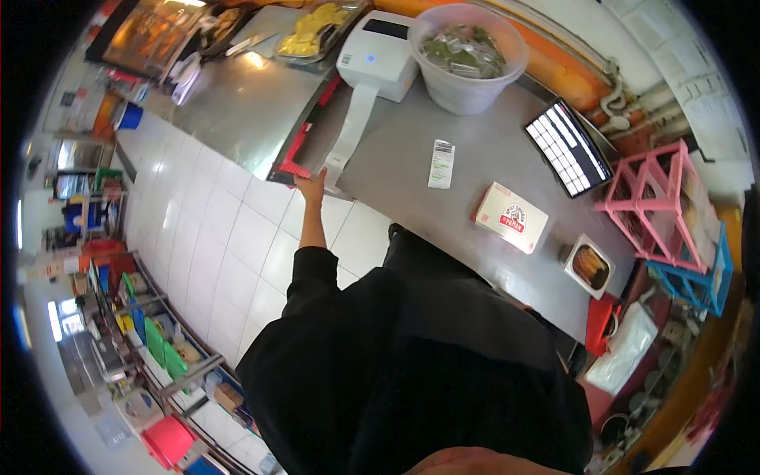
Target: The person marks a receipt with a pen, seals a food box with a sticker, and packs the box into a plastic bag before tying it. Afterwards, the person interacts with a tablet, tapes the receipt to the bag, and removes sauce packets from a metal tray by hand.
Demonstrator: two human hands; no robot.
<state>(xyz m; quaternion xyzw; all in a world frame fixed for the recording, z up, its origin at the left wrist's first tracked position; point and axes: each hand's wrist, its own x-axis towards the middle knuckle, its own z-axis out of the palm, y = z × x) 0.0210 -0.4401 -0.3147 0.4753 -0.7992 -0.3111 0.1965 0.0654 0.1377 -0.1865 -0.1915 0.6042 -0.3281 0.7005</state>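
Observation:
My left hand (pixel 311 187) reaches out to the table's left edge. Its fingers are closed at the lower end of a long white label strip (pixel 354 127), with the thumb against the paper. That strip hangs out of the white label printer (pixel 378 57), whose blue light is on. Red-and-white edging (pixel 299 149) runs beside the hand. My right hand does not show; my dark top covers that side. A printed receipt (pixel 442 164) lies flat on the steel table (pixel 388 170), and a white and red food box (pixel 512 218) sits to its right.
A white bucket of bagged greens (pixel 465 59) stands beside the printer. Farther right are a tablet (pixel 568 148), a metal tin of dark food (pixel 590 265) and a pink rack (pixel 649 206). A second steel counter (pixel 237 103) with yellow food (pixel 315 30) lies left, across a gap.

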